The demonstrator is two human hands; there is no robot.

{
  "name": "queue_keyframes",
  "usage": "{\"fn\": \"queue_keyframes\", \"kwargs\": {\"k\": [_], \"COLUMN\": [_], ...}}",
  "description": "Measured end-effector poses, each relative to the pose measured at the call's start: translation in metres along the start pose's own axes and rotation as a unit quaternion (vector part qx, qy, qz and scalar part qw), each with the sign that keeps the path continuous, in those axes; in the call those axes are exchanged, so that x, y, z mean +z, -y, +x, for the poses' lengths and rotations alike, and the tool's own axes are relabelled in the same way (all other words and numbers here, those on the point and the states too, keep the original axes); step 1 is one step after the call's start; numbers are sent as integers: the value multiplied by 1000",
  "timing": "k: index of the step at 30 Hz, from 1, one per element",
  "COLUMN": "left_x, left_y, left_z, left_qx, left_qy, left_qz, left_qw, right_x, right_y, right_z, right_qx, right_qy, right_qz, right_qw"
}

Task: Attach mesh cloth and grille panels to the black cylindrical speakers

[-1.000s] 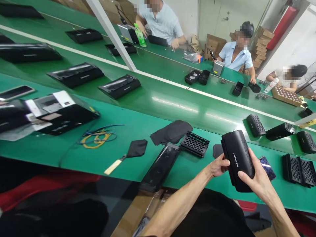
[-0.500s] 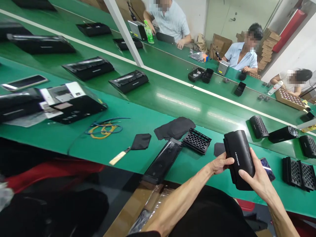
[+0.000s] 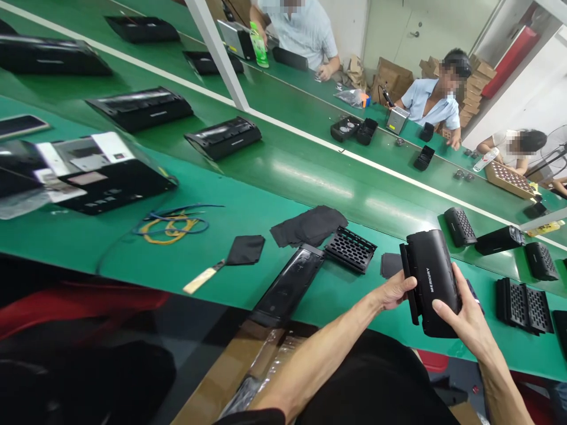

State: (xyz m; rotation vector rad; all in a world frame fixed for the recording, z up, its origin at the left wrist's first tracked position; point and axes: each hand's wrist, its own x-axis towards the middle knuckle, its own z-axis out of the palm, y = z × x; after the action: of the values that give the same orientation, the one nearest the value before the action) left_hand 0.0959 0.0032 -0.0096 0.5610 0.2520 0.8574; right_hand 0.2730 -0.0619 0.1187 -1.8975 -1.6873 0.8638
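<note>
Both my hands hold a black speaker housing (image 3: 433,277) with white lettering on its side, lifted just above the near edge of the green bench (image 3: 248,212). My left hand (image 3: 392,290) grips its left edge, where a thin black panel stands slightly off the body. My right hand (image 3: 465,316) wraps round its lower right side. A black grille (image 3: 351,249) lies on the bench just left of my hands, next to a long black casing (image 3: 290,284) and some black cloth pieces (image 3: 309,226).
More grilles (image 3: 525,298) and speaker housings (image 3: 500,239) lie at the right. A paddle tool (image 3: 225,262), coiled wires (image 3: 175,224) and an open device (image 3: 101,174) sit at the left. Black units ride the middle belt (image 3: 310,177). Three other people work at the far side.
The housing has turned slightly in my hands and a thin panel now shows along its left edge. My view has shifted a little; the hands stay in the same place.
</note>
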Motion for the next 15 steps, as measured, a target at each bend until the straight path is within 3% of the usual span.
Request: {"fn": "queue_keyframes", "kwargs": {"k": [7, 11, 15], "left_x": [1, 0, 2], "left_y": [-1, 0, 1], "left_z": [5, 7, 10], "left_qx": [29, 75, 81], "left_qy": [10, 6, 0], "left_qz": [35, 47, 45], "left_qw": [999, 996, 996], "right_x": [8, 13, 14], "right_y": [9, 10, 10], "right_z": [3, 5, 10], "right_qx": [-17, -27, -33], "right_qy": [-35, -23, 0], "right_qz": [-91, -129, -160], "right_qw": [995, 991, 987]}}
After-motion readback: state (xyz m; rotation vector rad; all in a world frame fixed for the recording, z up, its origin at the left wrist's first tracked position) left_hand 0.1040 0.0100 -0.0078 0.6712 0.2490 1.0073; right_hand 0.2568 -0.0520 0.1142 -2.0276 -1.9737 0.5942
